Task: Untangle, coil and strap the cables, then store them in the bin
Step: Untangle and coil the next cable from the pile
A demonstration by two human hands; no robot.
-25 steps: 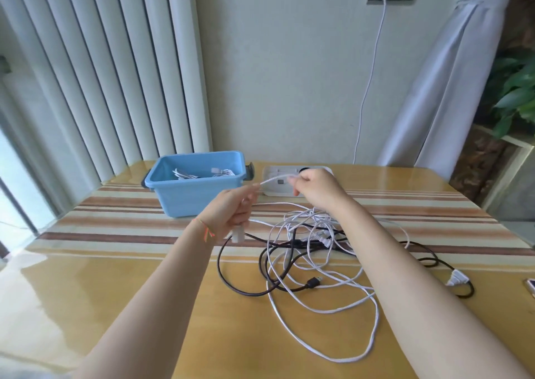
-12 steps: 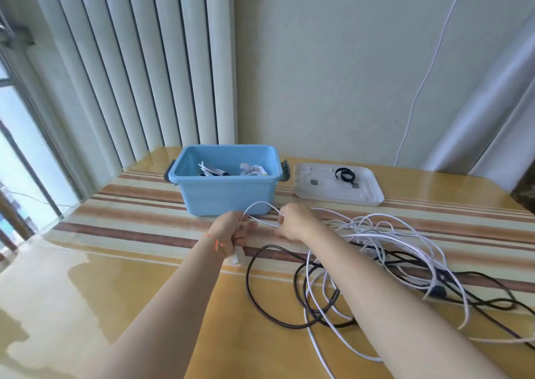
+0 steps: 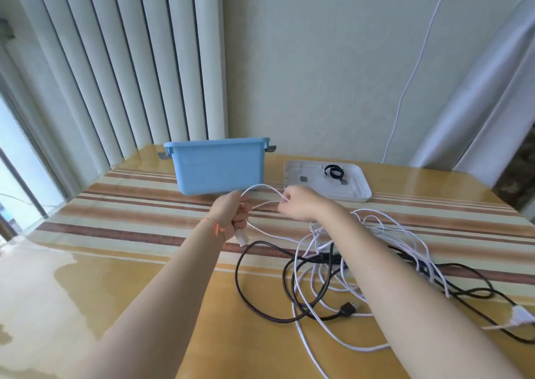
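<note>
Both hands' grip (image 3: 231, 215) on white cable (image 3: 262, 188)

Glossy counter (image 3: 115, 277), wood-toned and slick, throwing back window light. The blue bin (image 3: 220, 167) looks smooth, matt plastic. The white lid (image 3: 356, 187) beside it, plastic too, faintly shiny. White cable (image 3: 304, 332) smooth and rubbery; black cable (image 3: 240, 280) the same, duller.

Two bare forearms, one thin bracelet

I see both my arms reaching in from about six o'clock, sleeveless to the frame edge, my left hand (image 3: 233, 215) and right hand (image 3: 301, 205) ungloved and ringless as far as I can tell; a thin red-orange thread bracelet (image 3: 214, 227) circles my left wrist, with a short loose tail.
</note>
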